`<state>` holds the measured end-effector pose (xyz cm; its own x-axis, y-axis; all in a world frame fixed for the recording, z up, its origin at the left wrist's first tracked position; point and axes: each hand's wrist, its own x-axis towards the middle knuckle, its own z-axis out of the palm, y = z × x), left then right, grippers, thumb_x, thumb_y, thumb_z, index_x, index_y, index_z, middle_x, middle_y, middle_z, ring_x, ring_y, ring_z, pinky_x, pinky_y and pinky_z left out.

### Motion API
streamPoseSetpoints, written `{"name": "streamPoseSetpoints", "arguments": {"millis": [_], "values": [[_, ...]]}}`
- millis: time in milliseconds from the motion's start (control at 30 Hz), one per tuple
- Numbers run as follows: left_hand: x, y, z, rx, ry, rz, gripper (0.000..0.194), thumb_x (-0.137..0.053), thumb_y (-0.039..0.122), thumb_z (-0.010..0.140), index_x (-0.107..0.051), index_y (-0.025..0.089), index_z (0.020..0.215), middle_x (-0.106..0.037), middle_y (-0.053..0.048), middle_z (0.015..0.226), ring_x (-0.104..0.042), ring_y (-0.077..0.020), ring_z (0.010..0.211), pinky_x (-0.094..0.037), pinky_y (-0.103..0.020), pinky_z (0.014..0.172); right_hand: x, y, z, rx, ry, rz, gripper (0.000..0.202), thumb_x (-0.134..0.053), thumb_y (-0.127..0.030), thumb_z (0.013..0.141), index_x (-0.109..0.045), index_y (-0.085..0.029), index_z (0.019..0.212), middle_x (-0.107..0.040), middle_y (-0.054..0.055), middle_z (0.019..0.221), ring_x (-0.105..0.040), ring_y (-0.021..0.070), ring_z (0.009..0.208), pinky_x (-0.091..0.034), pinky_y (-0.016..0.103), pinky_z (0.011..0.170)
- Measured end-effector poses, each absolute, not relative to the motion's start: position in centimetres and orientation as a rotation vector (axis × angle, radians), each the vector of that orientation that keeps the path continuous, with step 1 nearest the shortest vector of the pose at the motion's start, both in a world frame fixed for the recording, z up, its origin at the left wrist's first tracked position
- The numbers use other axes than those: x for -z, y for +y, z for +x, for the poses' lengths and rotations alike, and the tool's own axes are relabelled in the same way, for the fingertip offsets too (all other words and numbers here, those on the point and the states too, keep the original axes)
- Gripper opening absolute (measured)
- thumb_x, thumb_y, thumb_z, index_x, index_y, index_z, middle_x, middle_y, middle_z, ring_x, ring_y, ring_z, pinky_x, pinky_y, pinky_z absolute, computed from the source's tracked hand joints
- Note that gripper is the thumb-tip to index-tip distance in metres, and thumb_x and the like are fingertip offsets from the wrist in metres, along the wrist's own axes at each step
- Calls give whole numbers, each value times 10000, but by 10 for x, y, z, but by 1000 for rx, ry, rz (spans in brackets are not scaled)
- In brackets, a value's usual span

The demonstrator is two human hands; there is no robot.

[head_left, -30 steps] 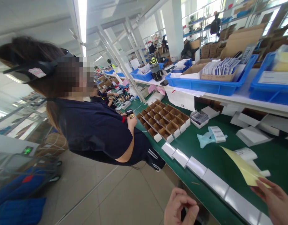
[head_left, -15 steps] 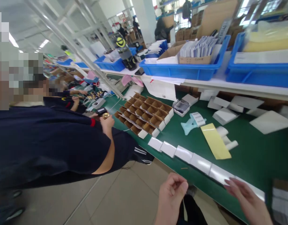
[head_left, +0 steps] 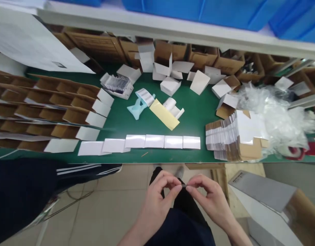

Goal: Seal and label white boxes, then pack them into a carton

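Note:
Between my two hands, in front of the table edge, is a small dark strip (head_left: 183, 186), too small to make out well. My left hand (head_left: 162, 191) pinches its left end, and my right hand (head_left: 207, 193) pinches the other end. Beyond them, a row of flat white cards (head_left: 154, 141) lies along the front of the green table (head_left: 193, 119). A thin brown sliver (head_left: 144, 154) rests just in front of the row. Behind the cards are a yellow sheet (head_left: 164, 114), white rolled paper (head_left: 174, 108) and a light blue item (head_left: 137, 108).
Divided cardboard trays (head_left: 65, 104) fill the left side. Stacked folded cartons (head_left: 224, 136) and clear plastic bags (head_left: 270, 109) stand at right. A white shelf (head_left: 157, 25) crosses above. A person's dark-clothed leg (head_left: 24, 191) is at lower left, an open carton (head_left: 265, 205) at lower right.
The view has swung right and down toward the table. My right hand has come over from above the cards to meet my left hand, and both now pinch the small strip.

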<state>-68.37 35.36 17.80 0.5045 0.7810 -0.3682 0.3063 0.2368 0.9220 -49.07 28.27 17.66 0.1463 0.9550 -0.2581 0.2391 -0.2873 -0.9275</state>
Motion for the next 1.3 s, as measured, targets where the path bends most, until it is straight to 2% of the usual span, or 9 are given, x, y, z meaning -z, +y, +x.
{"name": "streamPoseSetpoints", "arguments": {"millis": [133,200,367,567,800,967,1133,1233,1300], "values": [[-138,330,-648,-432,1066,1424,92,-639,311,969,-713,289,1018,-621,5,1048,-642,-121,916,-521,-258,840,-138,258,-449,-1162,-1204,-1672,84,-671,-286,955,-691,-248,884,-684,-15,855,-632,134,791,-485,275,736],[-109,328,-631,-527,1106,1504,163,-660,285,958,-701,306,1114,-638,6,1064,-654,-118,920,-539,-263,856,-113,250,-429,-1082,-1193,-1686,61,-674,-262,952,-689,-253,894,-681,-15,879,-630,135,809,-485,280,746],[-20,348,-595,-844,1167,1968,186,-681,206,936,-685,245,1118,-691,-31,1045,-672,-158,969,-570,-326,885,-43,246,-390,-817,-1051,-1757,29,-720,-250,921,-701,-264,938,-673,1,943,-630,158,882,-491,298,768],[53,372,-589,-898,1052,2385,301,-714,187,906,-654,237,1196,-719,-60,1107,-674,-202,1076,-576,-390,948,6,273,-378,-596,-1118,-1729,100,-742,-244,901,-723,-250,999,-694,38,1020,-659,204,962,-516,381,888],[88,434,-651,-1123,1085,2727,551,-810,254,835,-604,253,1346,-741,-81,1248,-650,-269,1258,-516,-480,1093,21,322,-397,-422,-1561,-1584,172,-771,-151,856,-738,-236,1002,-718,37,1007,-680,207,962,-558,378,832],[103,451,-665,-1091,969,2780,503,-760,229,884,-594,260,1358,-737,-45,1301,-644,-228,1293,-481,-453,1133,41,361,-415,-311,-1816,-1393,215,-791,-114,826,-737,-225,1002,-739,49,1025,-686,221,981,-568,403,873],[120,448,-657,-1238,1023,2672,433,-733,187,903,-625,282,1311,-747,-1,1288,-656,-182,1276,-468,-424,1129,63,384,-429,-193,-1952,-1365,447,-804,-171,829,-673,-235,1252,-743,80,1172,-685,268,1106,-554,452,991],[126,450,-656,-1349,1026,2624,356,-730,183,906,-668,286,1242,-773,21,1228,-695,-172,1210,-491,-404,1078,74,391,-438,-99,-1960,-1404,519,-810,-199,831,-631,-245,1316,-740,85,1191,-683,273,1126,-572,429,964],[126,454,-657,-1360,1020,2595,331,-735,189,904,-683,300,1212,-781,34,1205,-714,-169,1173,-490,-404,1072,81,395,-444,-27,-1944,-1406,550,-804,-163,826,-609,-250,1333,-759,73,1128,-695,267,1087,-583,422,936]]}}
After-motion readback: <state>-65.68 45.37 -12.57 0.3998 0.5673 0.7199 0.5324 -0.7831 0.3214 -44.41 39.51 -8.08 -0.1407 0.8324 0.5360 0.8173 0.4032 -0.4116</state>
